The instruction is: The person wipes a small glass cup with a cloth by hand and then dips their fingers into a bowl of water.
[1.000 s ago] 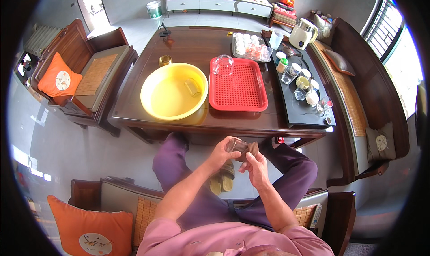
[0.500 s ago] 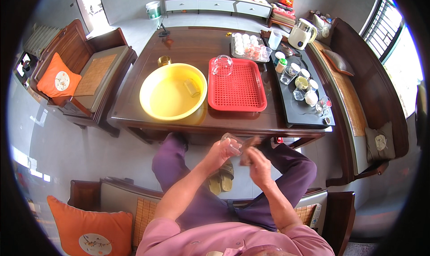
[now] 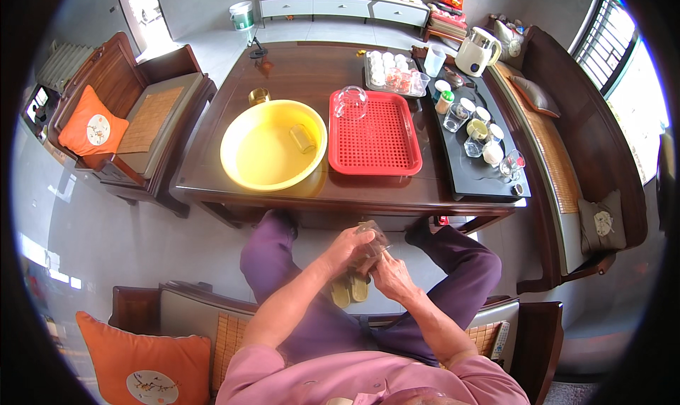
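Note:
Between my knees, just off the table's near edge, my left hand is closed around a clear drinking glass, tilted. My right hand presses up against the glass from below and holds a brown cloth. Part of the cloth hangs under the hands, and brown shows through the glass wall. Ahead on the table, a yellow basin holds shallow water with one glass lying in it. To its right, a clear glass mug rests on a red perforated tray.
A dark tea tray with cups and jars lines the table's right side, near an electric kettle. Behind the red tray is a clear pack of white round items. A brown mug stands behind the basin. Slippers lie on the floor.
The cloth and my right hand have moved down and left, now under the glass. My left hand has turned the glass and brought it slightly lower.

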Demonstrator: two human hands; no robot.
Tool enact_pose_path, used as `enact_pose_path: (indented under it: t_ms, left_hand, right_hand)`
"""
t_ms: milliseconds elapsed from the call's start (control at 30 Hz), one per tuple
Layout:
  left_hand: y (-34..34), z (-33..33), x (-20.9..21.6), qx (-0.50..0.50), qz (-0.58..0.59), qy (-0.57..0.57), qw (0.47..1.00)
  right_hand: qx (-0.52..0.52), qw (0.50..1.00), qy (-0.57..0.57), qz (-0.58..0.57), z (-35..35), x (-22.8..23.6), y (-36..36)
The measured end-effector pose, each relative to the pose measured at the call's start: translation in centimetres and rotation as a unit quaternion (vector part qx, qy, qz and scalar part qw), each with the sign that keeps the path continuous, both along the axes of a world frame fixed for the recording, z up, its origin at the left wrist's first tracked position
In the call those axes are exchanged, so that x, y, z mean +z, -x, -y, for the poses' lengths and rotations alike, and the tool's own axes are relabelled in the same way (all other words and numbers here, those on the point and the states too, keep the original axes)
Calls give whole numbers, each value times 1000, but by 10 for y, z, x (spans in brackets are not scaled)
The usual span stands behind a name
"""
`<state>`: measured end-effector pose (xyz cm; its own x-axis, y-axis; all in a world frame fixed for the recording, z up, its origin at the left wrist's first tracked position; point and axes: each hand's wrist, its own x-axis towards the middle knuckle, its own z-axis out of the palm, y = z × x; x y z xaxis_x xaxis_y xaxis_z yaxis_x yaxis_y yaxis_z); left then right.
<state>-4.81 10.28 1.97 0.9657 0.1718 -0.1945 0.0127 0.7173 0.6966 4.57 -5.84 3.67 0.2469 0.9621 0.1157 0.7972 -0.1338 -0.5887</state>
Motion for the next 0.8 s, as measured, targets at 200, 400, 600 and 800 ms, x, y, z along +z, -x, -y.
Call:
enact_pose_path:
  t_ms: [200,400,600,800]
  left_hand:
    - [-3,5,-6,54,45,-57,996]
    - [-5,5,7,85,56,-203,974]
    - [-6,2,2,97,46,-156,982]
    - [-10,2,-6,68,79,-44,994]
  right_hand:
    - [-138,871,-38,-469,0,-2,7]
    - [-155,701,-161,-677,-3,5,-3]
    - [6,645,-154,-748,2,15,-12]
    - [22,595,-109,-796,2,21,-15]
